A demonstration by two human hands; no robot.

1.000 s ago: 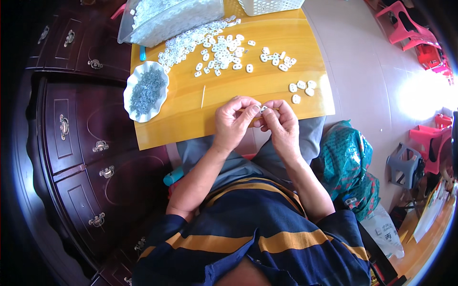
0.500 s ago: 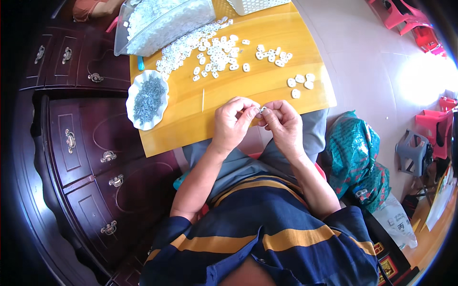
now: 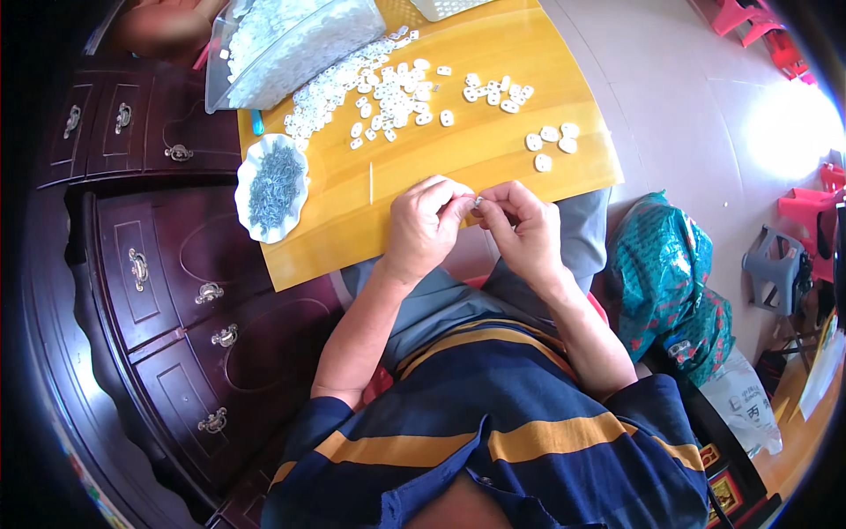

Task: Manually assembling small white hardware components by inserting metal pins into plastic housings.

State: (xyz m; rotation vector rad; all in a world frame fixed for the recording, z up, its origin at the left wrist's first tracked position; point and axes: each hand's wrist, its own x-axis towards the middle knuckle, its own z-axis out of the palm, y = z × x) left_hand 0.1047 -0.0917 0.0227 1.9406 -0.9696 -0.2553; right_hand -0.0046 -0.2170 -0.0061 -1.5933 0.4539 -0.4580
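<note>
My left hand (image 3: 426, 222) and my right hand (image 3: 527, 231) meet at the table's near edge, both closed in a fingertip pinch. Between them is a small white plastic piece (image 3: 478, 202), mostly covered by the fingers. Just beyond the left hand lies a thin pale stick (image 3: 371, 182). A white scalloped dish (image 3: 301, 202) at the left holds many thin grey-blue metal bits (image 3: 275, 187), too small to name. Loose white oval pieces with holes (image 3: 401, 99) spread over the far half, with a separate small group (image 3: 543, 163) at the right.
A clear bin (image 3: 304, 59) full of white pieces stands on the yellow table (image 3: 493, 53), near a white perforated basket (image 3: 445, 7). Dark wooden drawers (image 3: 167, 291) flank the left. Green bags (image 3: 661, 256) sit on the floor at right. Another person's arm (image 3: 167, 25) shows at far left.
Both hands stay together, pinching the small white piece, with only slight finger movement. The whole view has shifted a little.
</note>
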